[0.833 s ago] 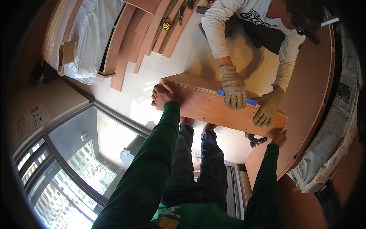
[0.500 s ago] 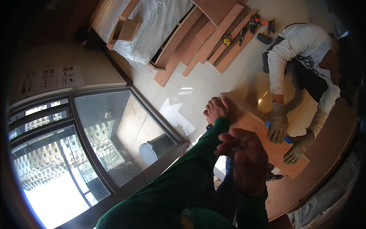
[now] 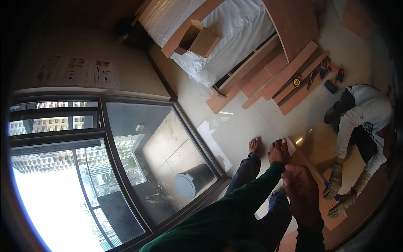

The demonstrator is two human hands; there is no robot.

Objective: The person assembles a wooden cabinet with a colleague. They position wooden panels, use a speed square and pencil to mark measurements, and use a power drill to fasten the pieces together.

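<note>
A reddish-brown wooden panel piece (image 3: 299, 157) with a raised edge runs from my left hand toward the lower right. My left hand (image 3: 279, 152), at the end of a green sleeve, grips its near-left end from above. Closer to me, my right hand (image 3: 302, 193) is raised over the panel with its fingers curled in. Whatever those fingers hold, if anything, is hidden. A co-worker's two gloved hands (image 3: 334, 185) rest on the far end of the panel, beside small blue pieces (image 3: 326, 184) on its edge.
The co-worker (image 3: 361, 122) crouches at the right. Wooden boards (image 3: 260, 80), a tape measure (image 3: 297, 82), a red-and-black drill (image 3: 336, 74) and a mallet (image 3: 331, 87) lie beyond. An opened cardboard box (image 3: 199, 40) sits on a plastic-wrapped mattress (image 3: 235, 38). A glass door (image 3: 163, 147) stands left.
The view has swung, so the surroundings sit further right and my bare foot shows. My left hand stays on the panel's end. My right hand's fingers look more curled than before.
</note>
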